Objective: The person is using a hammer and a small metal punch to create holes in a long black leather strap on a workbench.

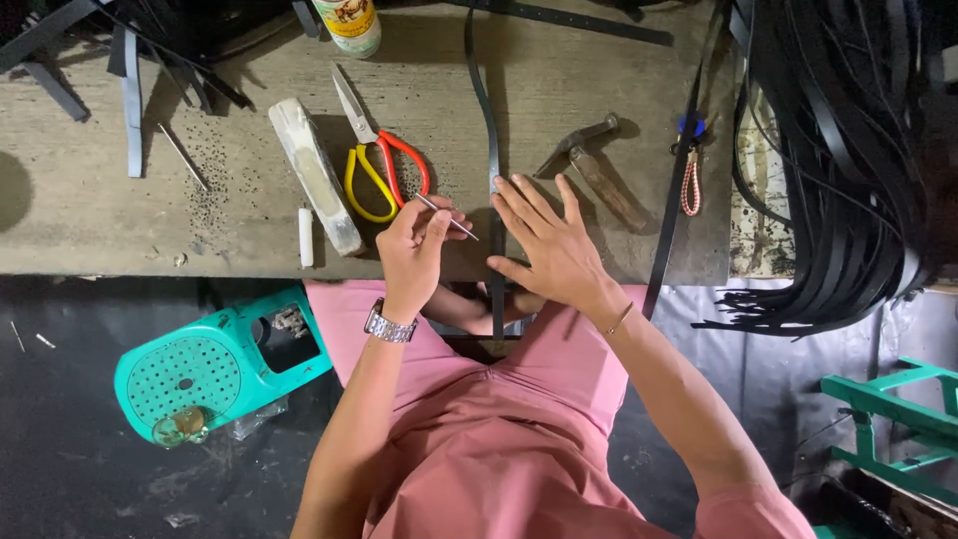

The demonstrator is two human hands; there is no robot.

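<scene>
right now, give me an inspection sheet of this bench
surface: worn wooden bench, dusty, small dark specks near a thin metal rod
job's things: black strap lying along the bench, pinned flat by the right hand; left hand holds a thin metal pick near the strap
clutter: scissors with yellow and red handles, white block, small white stick, hammer, bottle, loose strap offcuts
grips: left closed on the pick; right open, palm down
cables: nothing seen; a bundle of black straps hangs on the right
surroundings: dark floor, teal stool, green frame
</scene>
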